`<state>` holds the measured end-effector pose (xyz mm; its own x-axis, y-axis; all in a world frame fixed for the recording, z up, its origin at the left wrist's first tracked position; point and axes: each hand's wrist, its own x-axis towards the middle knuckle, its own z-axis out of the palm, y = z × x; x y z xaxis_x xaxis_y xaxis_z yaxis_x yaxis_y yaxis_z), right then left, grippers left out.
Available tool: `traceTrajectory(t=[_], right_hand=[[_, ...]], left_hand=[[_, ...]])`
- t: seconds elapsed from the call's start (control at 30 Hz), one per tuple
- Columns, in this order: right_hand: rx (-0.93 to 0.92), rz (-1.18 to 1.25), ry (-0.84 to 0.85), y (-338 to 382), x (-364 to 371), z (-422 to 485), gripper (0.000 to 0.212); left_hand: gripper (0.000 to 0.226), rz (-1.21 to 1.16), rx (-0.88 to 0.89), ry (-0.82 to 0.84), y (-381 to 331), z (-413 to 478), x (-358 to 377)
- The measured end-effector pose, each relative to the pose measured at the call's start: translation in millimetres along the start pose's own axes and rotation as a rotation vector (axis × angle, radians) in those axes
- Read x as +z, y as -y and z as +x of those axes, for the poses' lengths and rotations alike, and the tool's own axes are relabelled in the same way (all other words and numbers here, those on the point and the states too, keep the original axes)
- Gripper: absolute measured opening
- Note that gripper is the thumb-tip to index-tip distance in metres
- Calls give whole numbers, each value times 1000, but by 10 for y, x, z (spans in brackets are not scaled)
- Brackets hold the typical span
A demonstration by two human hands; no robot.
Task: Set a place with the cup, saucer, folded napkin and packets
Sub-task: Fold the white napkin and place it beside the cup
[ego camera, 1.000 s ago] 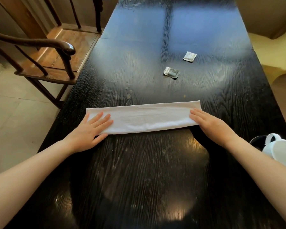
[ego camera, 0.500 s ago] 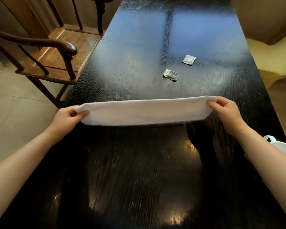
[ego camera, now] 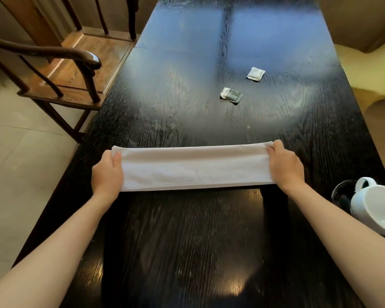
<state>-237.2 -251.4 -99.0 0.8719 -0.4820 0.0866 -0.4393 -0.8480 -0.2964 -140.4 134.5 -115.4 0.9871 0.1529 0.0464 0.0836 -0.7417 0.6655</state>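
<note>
A white napkin [ego camera: 193,167], folded into a long strip, stretches across the black table [ego camera: 187,241]. My left hand [ego camera: 107,176] grips its left end and my right hand [ego camera: 286,166] grips its right end, thumbs on top. Two small packets lie farther back: a dark-printed packet [ego camera: 231,95] and a pale packet [ego camera: 256,74] behind it to the right. A white cup [ego camera: 378,207] with its handle up sits at the right edge, beside a dark round saucer [ego camera: 341,193] that is partly hidden.
A wooden armchair [ego camera: 71,70] stands close against the table's left side over a tiled floor. A yellow cushioned seat [ego camera: 369,70] is at the right. The table's far half carries only a window's reflection.
My hands went from pressing flat on the napkin to gripping its two ends, lifting it, and it now lies lower and nearer to me as a wider strip.
</note>
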Motion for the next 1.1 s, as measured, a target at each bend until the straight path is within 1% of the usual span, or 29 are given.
traceTrajectory(t=[0.1, 0.2, 0.27, 0.3, 0.37, 0.4, 0.47, 0.5, 0.57, 0.6, 0.67, 0.7, 0.8, 0.9, 0.97, 1.0, 1.03, 1.1], right_hand=[[-34, -69, -9, -24, 37, -45, 32], [-5, -94, -19, 1, 53, -69, 32], [70, -29, -29, 4, 42, -89, 32], [110, 42, -34, -8, 32, -99, 32], [193, 261, -40, -35, -9, -135, 32], [242, 410, -34, -60, -30, -150, 31], [381, 782, 21, -103, -82, -184, 29], [454, 991, 67, -113, -117, -218, 33], [542, 1323, 142, -121, -162, -318, 41], [542, 1421, 179, -105, -172, -377, 42], [475, 1526, 246, -47, -175, -483, 45], [437, 1558, 265, -12, -175, -518, 46], [340, 1651, 286, 90, -171, -538, 49], [248, 1774, 313, 206, -150, -522, 51], [196, 1806, 334, 296, -125, -537, 54], [176, 1769, 332, 345, -112, -556, 56], [162, 1679, 301, 400, -99, -577, 56], [125, 1368, 173, 536, -54, -619, 52]], left_hand=[[33, 44, 5, 2, 7, -41, 39], [30, 113, 22, 10, -21, -36, 35], [28, 156, 15, 14, -45, -60, 20], [28, 171, -1, 18, -59, -83, 9], [33, 233, -33, 12, -99, -143, -20], [40, 293, -12, -9, -132, -179, -16], [53, 395, 122, -24, -280, -290, 49], [54, 415, 230, 10, -383, -366, 125], [54, 411, 438, 153, -595, -546, 342], [53, 394, 495, 228, -680, -624, 456], [53, 390, 514, 337, -748, -721, 647], [53, 427, 512, 365, -726, -742, 719], [57, 529, 527, 374, -629, -739, 814], [59, 554, 520, 395, -630, -747, 829], [58, 556, 510, 403, -643, -754, 815], [58, 553, 505, 405, -650, -753, 806], [58, 553, 503, 405, -655, -754, 798], [58, 558, 506, 392, -663, -763, 791]])
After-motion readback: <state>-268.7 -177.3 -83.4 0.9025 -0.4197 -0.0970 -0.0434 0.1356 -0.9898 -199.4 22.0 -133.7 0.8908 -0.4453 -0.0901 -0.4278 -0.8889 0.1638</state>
